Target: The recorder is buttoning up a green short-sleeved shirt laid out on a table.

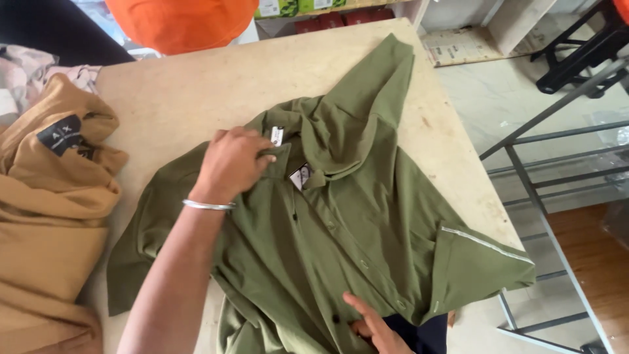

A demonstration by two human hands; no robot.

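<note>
A polo shirt (341,229) lies spread front-up on the table (196,85), its collar toward the far edge and its hem at the near edge. The left hand (230,164) rests on the shirt just left of the collar, beside the neck label (277,136). The right hand (377,328) touches the button placket near the hem. A pile of garments (49,216) sits on the table's left side, touching the shirt's sleeve. A metal rack (557,196) stands right of the table.
</note>
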